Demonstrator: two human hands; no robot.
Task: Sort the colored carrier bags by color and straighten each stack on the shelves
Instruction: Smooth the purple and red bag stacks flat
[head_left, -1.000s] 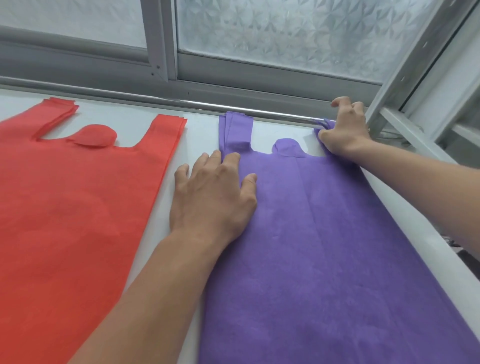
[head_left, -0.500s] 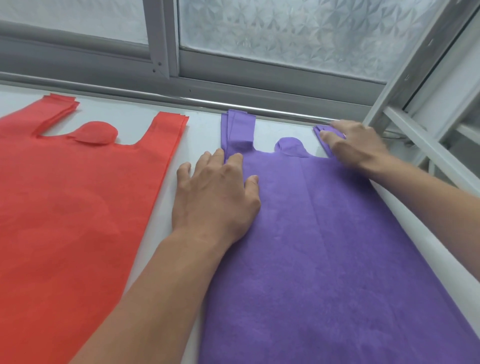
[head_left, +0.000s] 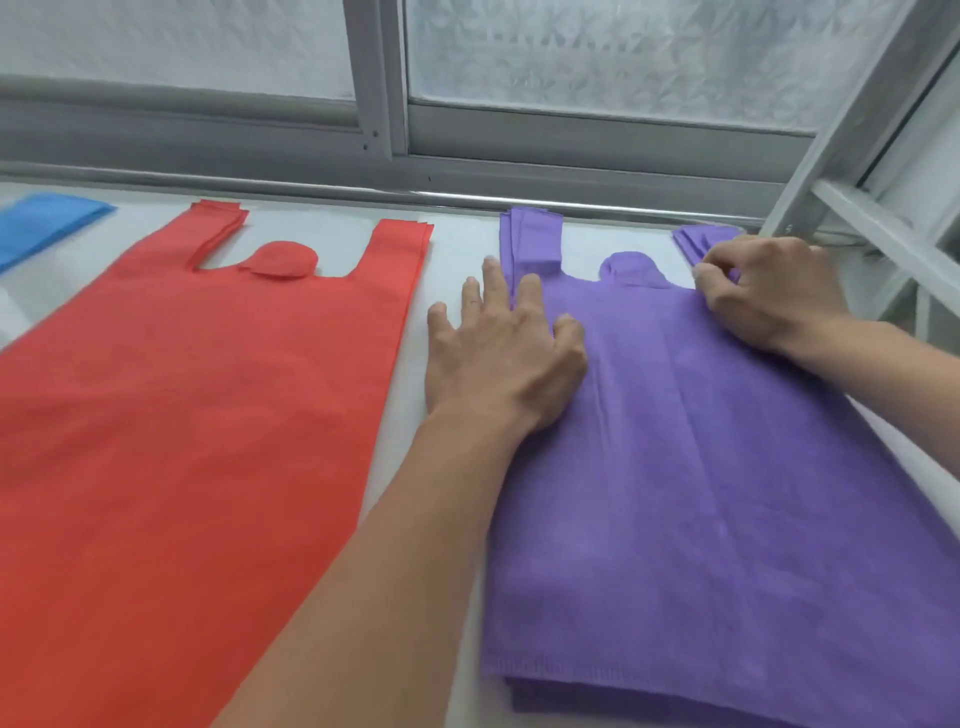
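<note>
Change: the right hand (head_left: 769, 296) has drawn back from the far end of the right handle strap and curled its fingers; the view now also takes in a blue stack at far left.
Task's thing: the stack of purple non-woven carrier bags (head_left: 717, 493) lies flat on the white shelf surface (head_left: 447, 249), at the right — long axis running from the near edge away toward the window, handle straps at the far end.
Right hand: fingers bent, fingertips pinching the fabric at the root of the right strap; exactly how many layers it holds I cannot tell.
Left hand (head_left: 498, 353): flat, fingers spread and straight, pressing the stack's left edge just below the left strap — half on fabric, half on the shelf.
Key relation: the right strap lies just beyond the right fingertips, toward the window, so that hand is the nearer one to square it; the left serves as an anchor.
Neighbours: the stack of red non-woven carrier bags (head_left: 197, 415) lies parallel, just beside, apart from the purple; the blue bags (head_left: 41, 223) sit farther left.
Behind: the grey window frame with frosted glass (head_left: 384, 104).
</note>
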